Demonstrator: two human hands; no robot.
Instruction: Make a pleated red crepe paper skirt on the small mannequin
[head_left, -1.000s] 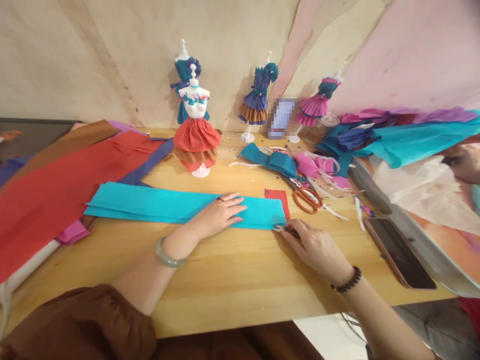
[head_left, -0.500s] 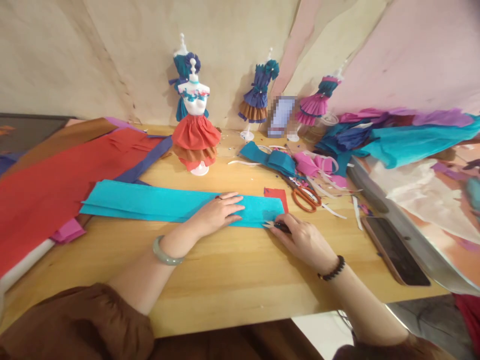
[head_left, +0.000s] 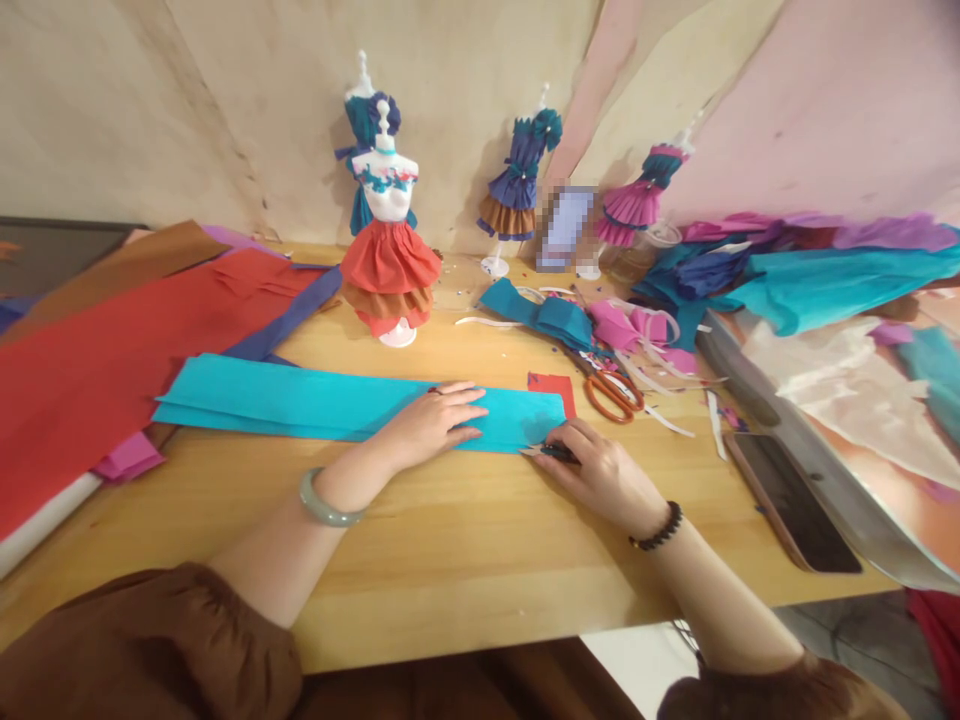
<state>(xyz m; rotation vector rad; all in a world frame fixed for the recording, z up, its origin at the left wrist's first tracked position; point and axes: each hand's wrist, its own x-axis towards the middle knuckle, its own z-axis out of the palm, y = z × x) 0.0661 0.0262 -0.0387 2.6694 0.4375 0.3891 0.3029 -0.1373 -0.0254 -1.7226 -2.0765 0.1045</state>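
Note:
A long folded strip of turquoise crepe paper (head_left: 300, 400) lies across the wooden table. My left hand (head_left: 439, 425) rests flat on it right of the middle, palm down with fingers stretched out. At the strip's right end, my right hand (head_left: 596, 465) grips small dark-handled snips (head_left: 556, 453), whose pale metal tips meet the paper's near edge. My right fingers also touch the paper's corner and partly cover the snips. Just behind that end lies a small red paper piece (head_left: 553, 382).
Orange-handled scissors (head_left: 613, 396) and ribbon scraps lie behind my right hand. A dark-screened phone (head_left: 791, 500) lies at right beside a metal tray (head_left: 847, 530). Small dressed mannequins (head_left: 388, 270) stand at the back. Red paper (head_left: 97, 360) covers the left side.
The snips' blade tips, visibly apart before, now look closer together. My right hand has shifted very slightly left. My left hand stays flat on the strip.

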